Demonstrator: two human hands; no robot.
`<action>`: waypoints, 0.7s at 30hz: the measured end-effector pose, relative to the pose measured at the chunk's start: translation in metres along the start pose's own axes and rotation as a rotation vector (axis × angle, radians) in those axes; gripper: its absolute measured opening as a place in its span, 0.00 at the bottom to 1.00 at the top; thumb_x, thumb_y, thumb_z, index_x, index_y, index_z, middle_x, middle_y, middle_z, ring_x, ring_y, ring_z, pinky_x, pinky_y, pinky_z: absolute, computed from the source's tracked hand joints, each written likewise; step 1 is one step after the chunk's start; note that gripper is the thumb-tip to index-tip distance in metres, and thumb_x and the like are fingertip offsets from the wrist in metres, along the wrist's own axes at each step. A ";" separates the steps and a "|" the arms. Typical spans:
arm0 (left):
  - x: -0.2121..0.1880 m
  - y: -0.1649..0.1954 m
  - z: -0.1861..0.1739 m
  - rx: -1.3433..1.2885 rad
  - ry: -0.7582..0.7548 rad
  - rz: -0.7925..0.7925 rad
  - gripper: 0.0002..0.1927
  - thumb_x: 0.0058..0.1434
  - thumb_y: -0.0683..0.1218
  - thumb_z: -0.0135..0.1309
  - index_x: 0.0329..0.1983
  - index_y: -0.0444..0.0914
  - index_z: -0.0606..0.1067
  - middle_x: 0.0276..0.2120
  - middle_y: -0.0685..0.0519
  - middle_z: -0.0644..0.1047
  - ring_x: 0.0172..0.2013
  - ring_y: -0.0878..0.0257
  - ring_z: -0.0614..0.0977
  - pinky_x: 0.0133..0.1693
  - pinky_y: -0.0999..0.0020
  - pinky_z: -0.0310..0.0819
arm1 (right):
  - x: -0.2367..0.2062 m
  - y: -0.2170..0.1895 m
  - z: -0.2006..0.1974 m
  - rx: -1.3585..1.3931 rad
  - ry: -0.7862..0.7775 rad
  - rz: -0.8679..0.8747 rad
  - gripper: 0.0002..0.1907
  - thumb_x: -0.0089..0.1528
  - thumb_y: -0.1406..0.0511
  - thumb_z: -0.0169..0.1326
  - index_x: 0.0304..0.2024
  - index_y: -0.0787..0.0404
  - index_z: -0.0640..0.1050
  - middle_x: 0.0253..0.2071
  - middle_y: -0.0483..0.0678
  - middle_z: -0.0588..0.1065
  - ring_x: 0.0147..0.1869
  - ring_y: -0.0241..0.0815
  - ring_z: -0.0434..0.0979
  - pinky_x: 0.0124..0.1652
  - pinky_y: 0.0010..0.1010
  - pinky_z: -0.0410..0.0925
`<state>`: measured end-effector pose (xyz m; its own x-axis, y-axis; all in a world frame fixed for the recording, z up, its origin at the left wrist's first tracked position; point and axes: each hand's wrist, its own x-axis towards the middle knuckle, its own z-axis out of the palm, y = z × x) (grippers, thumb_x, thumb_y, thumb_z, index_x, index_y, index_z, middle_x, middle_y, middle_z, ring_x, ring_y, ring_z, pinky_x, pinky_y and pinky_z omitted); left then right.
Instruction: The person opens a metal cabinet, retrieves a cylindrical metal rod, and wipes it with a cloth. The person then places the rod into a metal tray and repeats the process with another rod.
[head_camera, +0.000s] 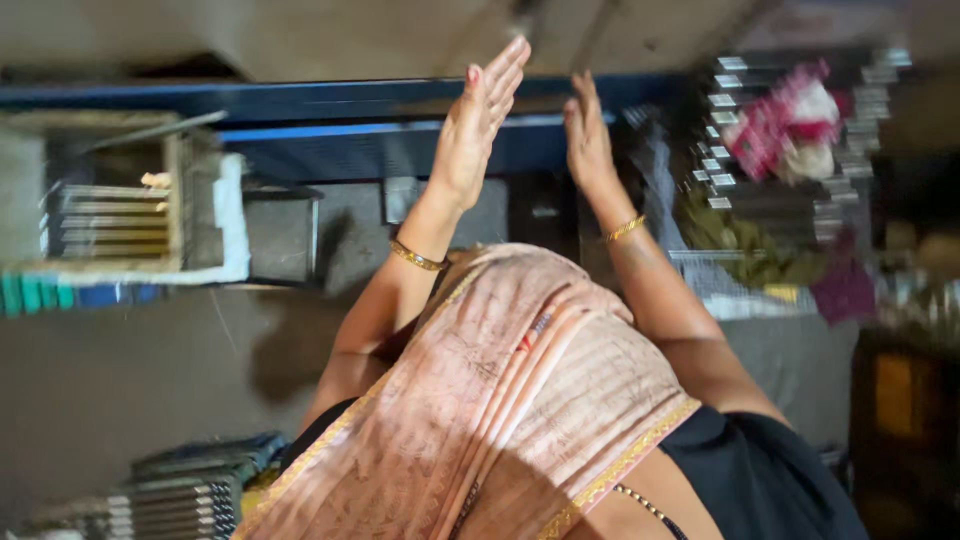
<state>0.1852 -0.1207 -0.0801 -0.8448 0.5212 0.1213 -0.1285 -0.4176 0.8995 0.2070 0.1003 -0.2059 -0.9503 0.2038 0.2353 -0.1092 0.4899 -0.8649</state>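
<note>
— Backdrop? Blue metal beams (300, 100) cross the upper frame, pale surface (350, 35) beyond them.
— Left side? Wooden crate (110, 200) in white packing (232, 215), grey wall (120, 370) below it.
— Right? Dark rack (790, 150), silver tags, pink bundle (790, 120). Blurred, dim, warm light.

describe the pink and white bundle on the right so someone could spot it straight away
Follow the long blue beam across the top to the right, past the open right hand, to a dark rack edged with small pale tags. The pink and white bundle sits against its upper part, blurred. Nothing else there is pink and white together; the greenish heap lies lower down.
</note>
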 end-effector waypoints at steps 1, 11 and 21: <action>0.008 -0.009 0.013 -0.028 -0.055 -0.044 0.41 0.75 0.70 0.28 0.79 0.38 0.57 0.78 0.46 0.59 0.79 0.50 0.55 0.78 0.53 0.41 | 0.001 0.009 -0.015 0.047 0.064 0.047 0.37 0.76 0.45 0.37 0.75 0.65 0.59 0.80 0.58 0.55 0.85 0.59 0.52 0.78 0.43 0.50; 0.075 -0.105 0.133 -0.177 -0.486 -0.352 0.41 0.75 0.70 0.29 0.80 0.40 0.58 0.78 0.47 0.59 0.80 0.50 0.55 0.77 0.53 0.40 | -0.058 0.087 -0.182 0.505 0.529 0.419 0.44 0.68 0.38 0.37 0.75 0.59 0.60 0.78 0.52 0.59 0.80 0.51 0.57 0.72 0.48 0.52; 0.098 -0.122 0.130 -0.038 -0.432 -0.464 0.37 0.73 0.66 0.36 0.78 0.43 0.57 0.79 0.49 0.53 0.78 0.45 0.48 0.73 0.45 0.38 | -0.037 0.133 -0.242 0.355 0.673 0.782 0.24 0.69 0.61 0.47 0.67 0.64 0.70 0.64 0.54 0.72 0.66 0.47 0.71 0.64 0.39 0.66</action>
<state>0.1856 0.0782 -0.1236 -0.4121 0.9043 -0.1118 -0.4560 -0.0985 0.8845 0.2978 0.3633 -0.2224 -0.4515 0.8273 -0.3342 0.2753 -0.2271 -0.9342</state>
